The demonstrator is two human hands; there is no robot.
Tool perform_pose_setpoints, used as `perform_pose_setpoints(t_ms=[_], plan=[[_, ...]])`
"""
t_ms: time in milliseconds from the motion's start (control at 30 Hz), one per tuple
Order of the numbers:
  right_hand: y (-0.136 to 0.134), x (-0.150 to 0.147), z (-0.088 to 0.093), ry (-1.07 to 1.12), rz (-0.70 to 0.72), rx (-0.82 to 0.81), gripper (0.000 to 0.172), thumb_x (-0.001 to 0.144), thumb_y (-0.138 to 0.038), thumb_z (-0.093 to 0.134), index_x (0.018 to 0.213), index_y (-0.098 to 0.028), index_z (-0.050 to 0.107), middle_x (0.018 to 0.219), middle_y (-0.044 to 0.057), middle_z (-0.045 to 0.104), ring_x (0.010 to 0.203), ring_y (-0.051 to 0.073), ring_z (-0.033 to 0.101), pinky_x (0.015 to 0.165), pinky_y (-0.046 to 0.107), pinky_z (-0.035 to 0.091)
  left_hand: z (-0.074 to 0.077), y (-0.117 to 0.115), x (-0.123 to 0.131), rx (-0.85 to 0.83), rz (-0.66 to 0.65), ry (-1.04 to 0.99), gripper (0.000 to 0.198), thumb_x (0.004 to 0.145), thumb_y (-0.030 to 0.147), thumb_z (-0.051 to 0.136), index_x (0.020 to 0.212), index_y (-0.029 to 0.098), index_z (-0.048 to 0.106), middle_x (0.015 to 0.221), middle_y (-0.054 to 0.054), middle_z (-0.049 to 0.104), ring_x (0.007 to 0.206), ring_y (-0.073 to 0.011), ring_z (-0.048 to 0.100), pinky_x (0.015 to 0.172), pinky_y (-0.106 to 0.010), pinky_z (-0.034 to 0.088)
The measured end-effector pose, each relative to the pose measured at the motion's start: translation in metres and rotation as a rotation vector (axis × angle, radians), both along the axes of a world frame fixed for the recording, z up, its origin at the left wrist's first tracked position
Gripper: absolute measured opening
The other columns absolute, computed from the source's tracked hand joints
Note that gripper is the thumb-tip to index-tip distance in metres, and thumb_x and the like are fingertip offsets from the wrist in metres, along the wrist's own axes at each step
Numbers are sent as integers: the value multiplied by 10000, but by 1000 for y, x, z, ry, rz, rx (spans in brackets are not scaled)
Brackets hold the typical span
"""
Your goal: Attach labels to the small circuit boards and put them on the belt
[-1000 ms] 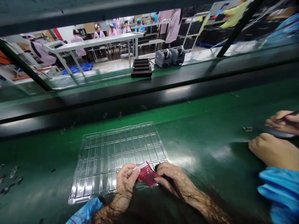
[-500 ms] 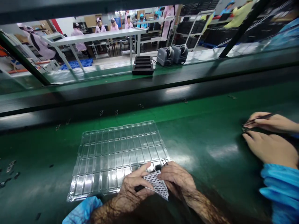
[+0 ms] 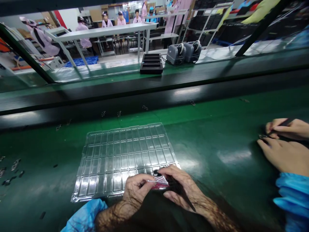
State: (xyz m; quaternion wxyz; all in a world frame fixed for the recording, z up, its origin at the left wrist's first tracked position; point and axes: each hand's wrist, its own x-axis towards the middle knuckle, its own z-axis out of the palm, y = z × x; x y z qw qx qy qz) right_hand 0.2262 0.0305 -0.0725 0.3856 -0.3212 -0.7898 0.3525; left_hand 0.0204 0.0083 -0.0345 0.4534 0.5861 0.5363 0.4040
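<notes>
A small sheet of dot stickers [image 3: 159,182], white on one face and reddish on the other, is bent between my hands. My left hand [image 3: 138,187] pinches its left edge between thumb and fingers. At its right edge is my right hand [image 3: 184,184], curled around dark tweezers [image 3: 184,195] whose long end points down toward my wrist. Whether the right fingertips also touch the sheet is hard to tell. Just beyond both hands lies a clear plastic tray [image 3: 125,154] with rows of compartments. A small black piece [image 3: 156,173] shows at its near edge, partly hidden by my right hand.
On the right, a co-worker's hands [image 3: 282,151] work on a small part. Small dark parts [image 3: 15,165] lie scattered at the left, with several more along the belt edge [image 3: 145,107]. A black rack [image 3: 151,63] and grey tape dispensers [image 3: 183,52] stand behind the belt.
The sheet has been bent over, so its reddish face now shows. My right hand has turned, and the tweezers now point back toward me. The view has shifted slightly.
</notes>
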Motion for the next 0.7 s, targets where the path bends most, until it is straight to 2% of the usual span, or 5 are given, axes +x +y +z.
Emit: perform_pose_setpoints(t_ms=[167, 267, 400, 500, 700], plan=[[-3, 0, -8, -10, 45, -93, 397, 890, -541, 723, 1245, -382, 641, 976, 5, 763, 825, 209, 751, 702, 327, 629, 2, -2, 3, 88, -6, 63, 147, 729, 327, 517, 735, 231, 628, 755, 39, 679, 709, -88, 622, 646, -210, 442], [-5, 2, -8, -28, 27, -174, 303, 922, -439, 717, 1218, -410, 659, 1035, -7, 775, 905, 206, 763, 754, 318, 639, 5, -2, 4, 125, -48, 90, 139, 758, 327, 499, 771, 255, 618, 819, 58, 671, 770, -75, 611, 691, -211, 438], [-7, -1, -5, 1, -61, -209, 91, 952, -427, 689, 1022, -377, 719, 884, -25, 767, 781, 179, 750, 645, 272, 609, 7, -2, 3, 130, -79, 139, 151, 783, 332, 477, 843, 271, 601, 816, 68, 671, 764, -71, 613, 665, -189, 453], [-6, -6, 0, 8, -117, -164, 112, 959, -446, 679, 945, -343, 722, 789, -36, 749, 669, 156, 723, 591, 251, 588, 6, -3, 2, 118, -68, 196, 203, 783, 384, 457, 881, 275, 598, 840, 46, 670, 808, -103, 604, 677, -220, 453], [-6, -10, 5, 24, -159, -79, 126, 965, -377, 684, 875, -297, 720, 726, -41, 742, 611, 133, 706, 588, 223, 583, -1, -3, 0, 46, -61, 268, 243, 757, 442, 438, 871, 299, 598, 863, 44, 665, 820, -135, 600, 705, -301, 437]])
